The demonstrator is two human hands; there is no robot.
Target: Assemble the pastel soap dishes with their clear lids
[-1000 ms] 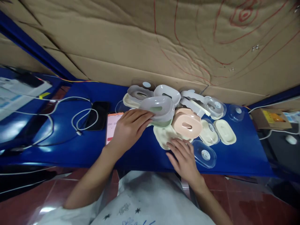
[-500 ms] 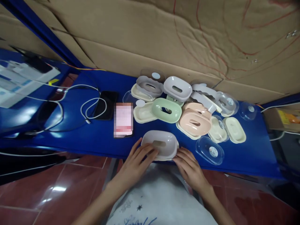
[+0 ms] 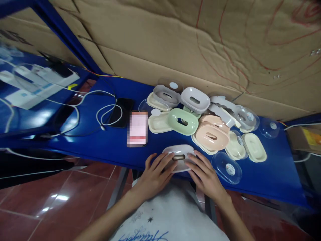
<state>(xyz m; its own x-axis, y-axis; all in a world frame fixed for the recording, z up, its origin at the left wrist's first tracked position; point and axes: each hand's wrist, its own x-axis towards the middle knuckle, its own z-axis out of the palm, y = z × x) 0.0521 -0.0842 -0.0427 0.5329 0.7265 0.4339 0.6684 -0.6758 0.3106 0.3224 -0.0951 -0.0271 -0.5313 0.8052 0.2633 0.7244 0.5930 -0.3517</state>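
A grey oval dish [image 3: 184,152] with a slot in its middle lies at the table's front edge, between my hands. My left hand [image 3: 157,170] rests on its left side with the fingers spread over the rim. On the right side, my right hand [image 3: 205,170] touches the rim, fingers spread. Behind it are a green slotted dish [image 3: 175,125], a peach dish [image 3: 219,142], another grey dish [image 3: 205,102] and a cream tray [image 3: 156,124]. A clear lid [image 3: 220,167] with a round sticker lies right of my right hand.
A phone with a blurred screen [image 3: 137,129] lies left of the dishes, beside a dark phone [image 3: 121,117] and a looped white cable [image 3: 99,113]. More cream trays [image 3: 254,147] sit at the right. Cardboard [image 3: 150,43] stands behind the blue table [image 3: 87,147].
Both hands have shifted onto the grey dish, the right now reaching over its rim. The dish looks flatter, its slot more visible. The whole view has shifted slightly.
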